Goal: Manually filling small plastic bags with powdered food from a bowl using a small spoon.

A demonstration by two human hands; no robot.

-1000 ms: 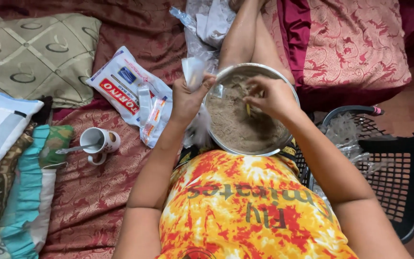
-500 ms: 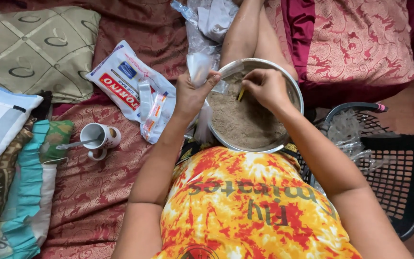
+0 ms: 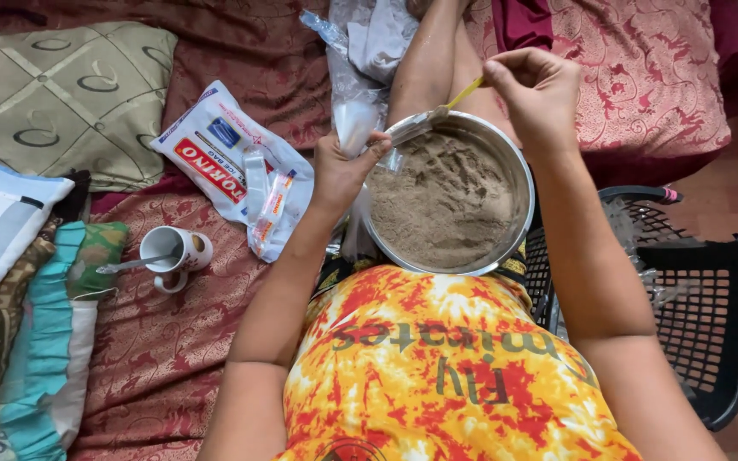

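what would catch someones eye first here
A round metal bowl of brown powder sits in the person's lap, above a bright orange and yellow tie-dye shirt. Over its rim the right hand holds a yellow-handled spoon toward a small clear plastic bag pinched by the left hand. A white mug stands on the red patterned cloth at left.

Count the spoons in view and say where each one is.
2. One spoon with a yellow handle is held by the right hand over the metal bowl's rim. The other spoon rests in the white mug on the bedspread. Others may be hidden.
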